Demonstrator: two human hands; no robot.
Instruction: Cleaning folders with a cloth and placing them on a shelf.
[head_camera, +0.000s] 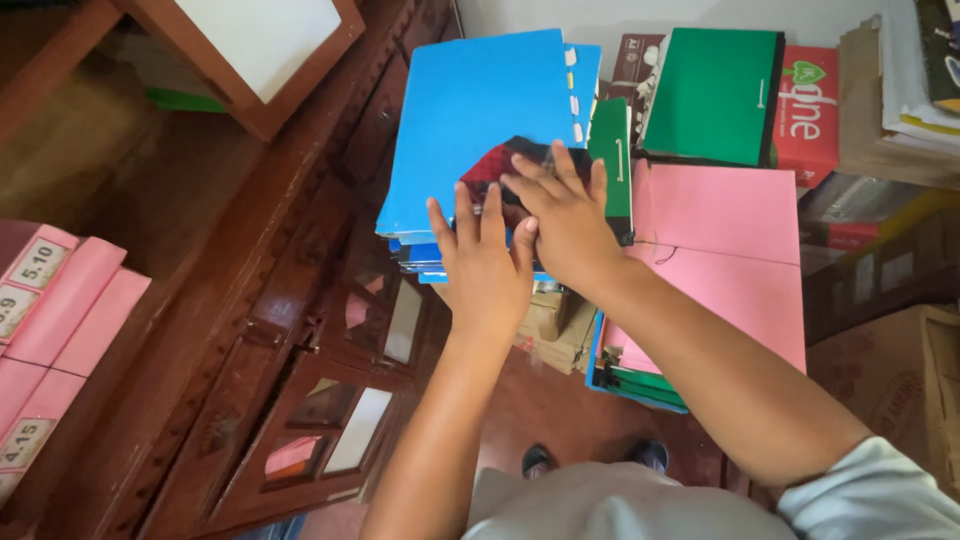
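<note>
I see a stack of blue folders (470, 120) lying flat, its top cover a plain bright blue with small white tabs along the right edge. More blue edges show beneath it at the near side, slightly fanned. On the near right corner of the top cover lies a dark book with a red and black cover (505, 165), tilted, mostly hidden. My left hand (485, 265) and right hand (565, 215) both press flat on it, fingers (540, 180) spread.
</note>
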